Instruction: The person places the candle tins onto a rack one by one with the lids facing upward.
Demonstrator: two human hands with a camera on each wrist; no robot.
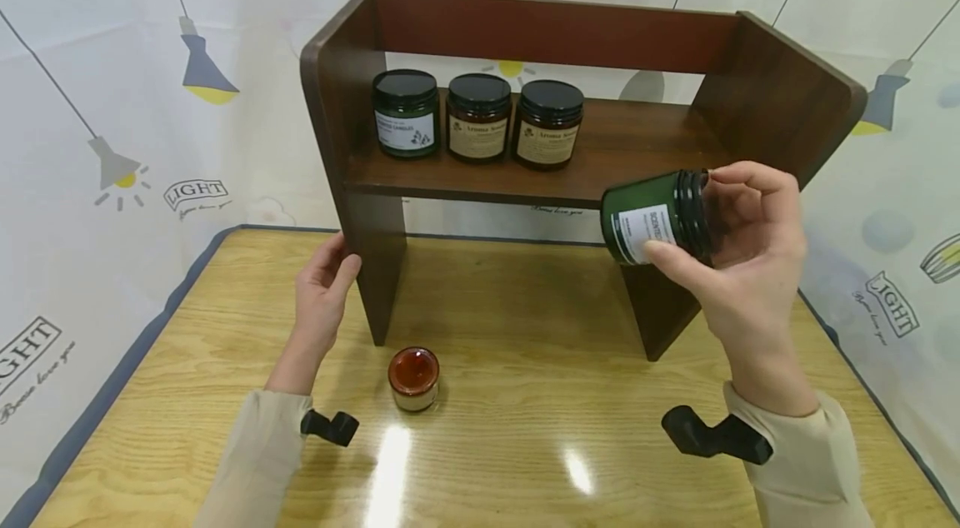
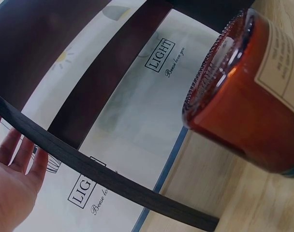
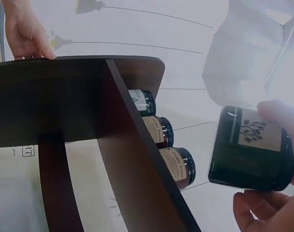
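My right hand [image 1: 757,245] grips a green glass candle jar [image 1: 637,220] with a black lid and white label, tipped on its side before the right part of the shelf. Its thumb lies on the label and its fingers are round the lid end. My left hand [image 1: 322,295] holds the left side panel of the dark wooden shelf [image 1: 367,261], thumb at the front edge and fingers along the outer face. Three lidded jars stand in a row on the board: a green jar [image 1: 406,116], an amber jar [image 1: 478,120] and another amber jar [image 1: 548,128].
Below my left hand, an amber candle jar [image 1: 414,378] stands bottom up on the wooden table [image 1: 525,428]. The board's right part [image 1: 645,136] lies bare beside the row. A printed white backdrop [image 1: 255,95] surrounds the table.
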